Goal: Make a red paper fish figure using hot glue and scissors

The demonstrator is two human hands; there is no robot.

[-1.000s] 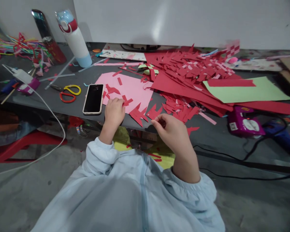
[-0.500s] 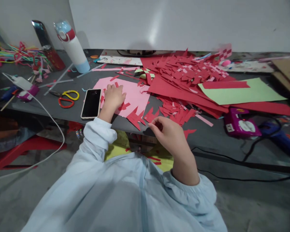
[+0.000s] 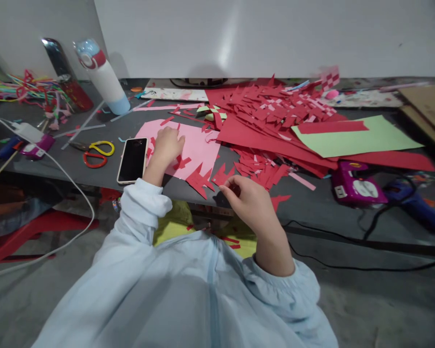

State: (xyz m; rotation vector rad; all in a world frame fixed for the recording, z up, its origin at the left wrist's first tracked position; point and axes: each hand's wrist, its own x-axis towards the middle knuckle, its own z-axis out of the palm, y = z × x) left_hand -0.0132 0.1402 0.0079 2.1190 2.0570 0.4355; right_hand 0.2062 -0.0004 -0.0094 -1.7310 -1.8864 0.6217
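My left hand [image 3: 166, 147] rests on a pink paper sheet [image 3: 199, 150], its fingers drawn together and bent down among loose red paper strips [image 3: 181, 162]. Whatever may be under those fingertips is hidden. My right hand [image 3: 249, 199] is at the table's front edge, thumb and forefinger in a pinch; anything between them is too small to tell. Just beyond its fingertips lies a red cut-paper piece [image 3: 223, 175] with pointed ends. Another spiky red paper piece [image 3: 199, 181] overlaps the sheet's lower edge. Left of my left hand lies a phone [image 3: 132, 160] with a dark screen.
Scissors [image 3: 95, 162] with red and yellow handles lie left of the phone. Behind them stands a white bottle [image 3: 107, 84]. A heap of red paper pieces [image 3: 268, 111] fills the back middle. At right are a green sheet [image 3: 369, 140], a purple device [image 3: 358, 186] and black cables [image 3: 377, 224].
The fingers of my left hand have drawn closer together over the pink sheet. My right hand keeps its pinch in nearly the same place. The view has shifted slightly.
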